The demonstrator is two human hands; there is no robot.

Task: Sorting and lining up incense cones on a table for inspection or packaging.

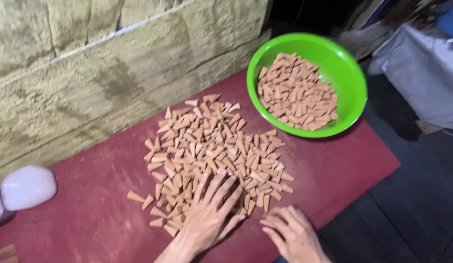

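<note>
Cones spread on red board; left hand flat, fingers splayed on pile; right hand fingers curled together, touching one cone.

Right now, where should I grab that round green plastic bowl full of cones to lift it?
Grip the round green plastic bowl by its bare rim, from its right, which overhangs the dark red board's edge. The wide flared lip suits fingers; the cones heap inside, well off it.
</note>
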